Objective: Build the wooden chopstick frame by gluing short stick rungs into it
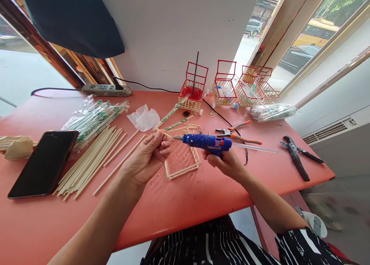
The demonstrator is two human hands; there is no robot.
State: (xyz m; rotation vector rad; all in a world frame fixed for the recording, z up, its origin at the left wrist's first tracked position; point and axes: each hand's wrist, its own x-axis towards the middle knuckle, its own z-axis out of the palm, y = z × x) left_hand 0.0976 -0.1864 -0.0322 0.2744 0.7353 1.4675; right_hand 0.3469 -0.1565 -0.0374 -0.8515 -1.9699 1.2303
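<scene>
My right hand (224, 161) is wrapped round the handle of a blue glue gun (199, 141), whose clear glue stick juts out to the right. The gun's nozzle points left, at the end of a short wooden stick (163, 133). Thumb and fingers of my left hand (150, 151) pinch that stick above the table. Below the hands lies a small frame of sticks (183, 172), its far part partly hidden by the gun.
Bare sticks (89, 161), wrapped chopsticks (95, 118) and a phone (43, 163) lie left. Small stick baskets (190, 101) stand at the back. Pliers (243, 138) and black cutters (296, 157) lie right. A power strip (106, 90) sits back left.
</scene>
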